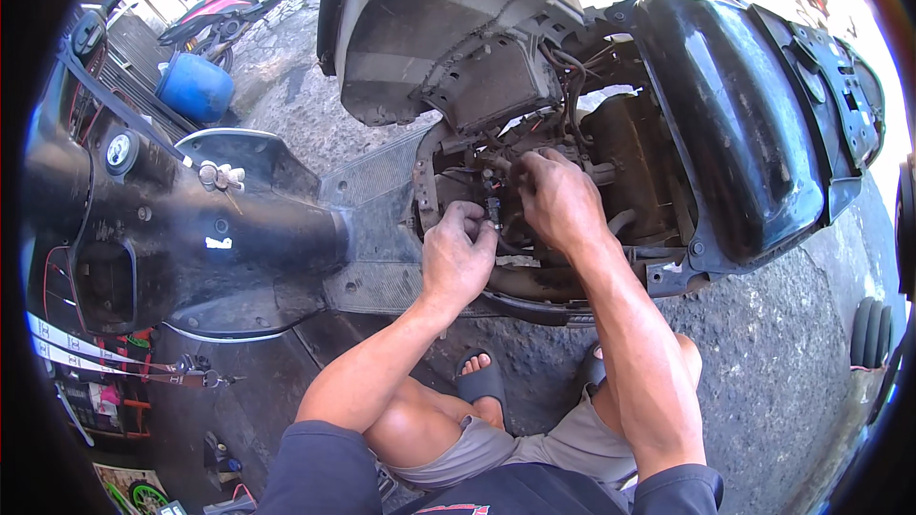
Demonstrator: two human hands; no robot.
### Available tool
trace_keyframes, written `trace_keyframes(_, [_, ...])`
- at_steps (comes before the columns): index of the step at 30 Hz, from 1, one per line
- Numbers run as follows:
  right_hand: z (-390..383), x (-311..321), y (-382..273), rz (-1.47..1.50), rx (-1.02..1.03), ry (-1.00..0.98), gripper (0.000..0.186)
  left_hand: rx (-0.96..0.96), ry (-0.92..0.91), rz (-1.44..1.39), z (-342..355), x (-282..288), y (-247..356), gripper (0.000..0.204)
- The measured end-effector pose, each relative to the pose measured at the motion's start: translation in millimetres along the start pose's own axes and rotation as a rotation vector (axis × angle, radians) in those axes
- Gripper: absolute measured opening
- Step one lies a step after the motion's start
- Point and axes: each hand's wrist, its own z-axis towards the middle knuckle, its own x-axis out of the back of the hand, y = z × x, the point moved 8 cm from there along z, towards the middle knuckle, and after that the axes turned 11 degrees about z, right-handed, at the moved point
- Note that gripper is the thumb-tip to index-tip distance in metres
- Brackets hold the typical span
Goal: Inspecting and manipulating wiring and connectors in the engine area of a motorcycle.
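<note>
Your dark sleeves [320,467] lie closest, and past them both forearms reach into the open bay of the black scooter [258,238], where a slim dark part [492,198] stands between your hands, toward the bay's front end. Your left hand [460,253] has its thumb and forefinger drawn narrow, seemingly pinching the lower end of that part; keep this grip light and close to its body, so that any pull does not fall on a thin wire. Your right hand [561,198] is curled just beside it, its fingertips turned down and hidden, so whether they hold anything cannot be told. It is best to let one hand steady while the other works, with small, straight movements rather than twisting. Watch your knuckles against the bay's metal rim [426,186], and mind the cables [571,72] by the tilted-up panel [429,29], which could snag. If your right hand blocks the view, tilt its wrist before you press harder.
</note>
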Motion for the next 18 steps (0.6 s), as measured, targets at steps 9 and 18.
trace_keyframes(9, [-25.9, -15.1, 3.4, 0.388, -0.572, -0.386, 0.037, 0.224, -0.202, -0.326, -0.6, -24.7, -30.4, 0.034])
trace_keyframes(18, [-25.7, -36.7, 14.6, 0.345, -0.536, -0.361, 0.036, 0.467, -0.518, -0.744, -10.0, -31.2, -26.6, 0.039])
